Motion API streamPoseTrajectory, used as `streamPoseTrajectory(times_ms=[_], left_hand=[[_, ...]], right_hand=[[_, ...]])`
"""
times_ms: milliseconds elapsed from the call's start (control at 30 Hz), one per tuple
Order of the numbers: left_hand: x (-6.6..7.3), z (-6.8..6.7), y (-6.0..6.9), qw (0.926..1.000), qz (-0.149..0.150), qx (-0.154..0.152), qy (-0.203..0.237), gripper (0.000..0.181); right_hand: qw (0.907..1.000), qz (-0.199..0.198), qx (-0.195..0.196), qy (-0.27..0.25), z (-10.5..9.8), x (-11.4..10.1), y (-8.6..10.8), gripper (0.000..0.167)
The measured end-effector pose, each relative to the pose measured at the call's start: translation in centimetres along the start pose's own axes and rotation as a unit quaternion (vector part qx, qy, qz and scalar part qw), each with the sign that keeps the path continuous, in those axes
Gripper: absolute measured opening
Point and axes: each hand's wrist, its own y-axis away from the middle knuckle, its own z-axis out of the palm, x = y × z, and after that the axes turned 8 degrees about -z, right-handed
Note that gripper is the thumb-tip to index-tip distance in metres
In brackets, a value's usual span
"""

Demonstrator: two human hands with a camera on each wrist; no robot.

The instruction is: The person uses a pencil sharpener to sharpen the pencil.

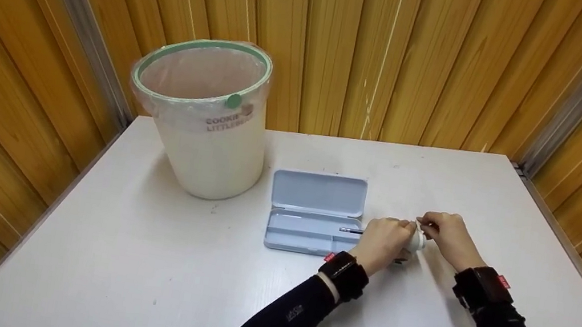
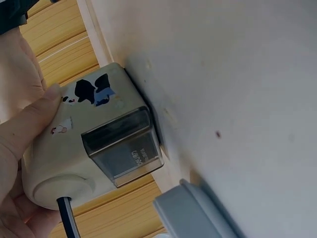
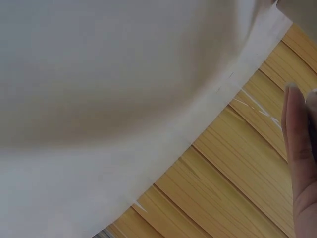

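My left hand (image 1: 384,240) grips a cream desktop pencil sharpener (image 2: 64,153) from above, its thumb laid along the stickered side. A dark pencil (image 2: 68,218) sticks out of the sharpener's front hole, and its rear end (image 1: 351,231) reaches over the pencil case. The sharpener's clear shavings drawer (image 2: 124,148) faces the tabletop side. At the back end of the sharpener, my right hand (image 1: 447,236) curls its fingers at the crank handle, which is mostly hidden. Only part of the right hand's fingers (image 3: 299,144) shows in the right wrist view.
A pale blue pencil case (image 1: 318,193) lies with its lid up, left of the sharpener. Behind it to the left stands a cream bin (image 1: 215,166) with a green rim and clear liner. Wood-look panels (image 1: 331,48) close off the back of the white table (image 1: 164,277).
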Motion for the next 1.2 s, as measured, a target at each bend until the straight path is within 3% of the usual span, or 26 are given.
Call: streamPoseTrajectory(times_ms=[167, 400, 767, 1033, 1200], left_hand=[[0.0, 0.0, 0.2, 1.0000, -0.003, 0.003, 0.001, 0.043], [0.3, 0.1, 0.3, 0.9999, -0.004, 0.010, -0.003, 0.044], [0.7, 0.2, 0.3, 0.9996, -0.022, 0.013, -0.015, 0.041], [1.1, -0.2, 0.1, 0.9990, -0.040, -0.003, -0.019, 0.048], [1.3, -0.2, -0.1, 0.9984, -0.045, 0.000, -0.035, 0.030]], right_hand=[[0.9989, 0.011, -0.045, 0.001, 0.4, 0.1, 0.1, 0.006], [0.9979, 0.003, -0.065, -0.001, 0.4, 0.1, 0.4, 0.010], [0.9897, 0.006, -0.130, -0.060, 0.4, 0.4, 1.4, 0.013], [0.9855, 0.003, -0.149, -0.081, 0.1, 0.2, 2.2, 0.012], [0.9827, 0.007, -0.166, -0.083, -0.1, 0.1, 2.5, 0.011]])
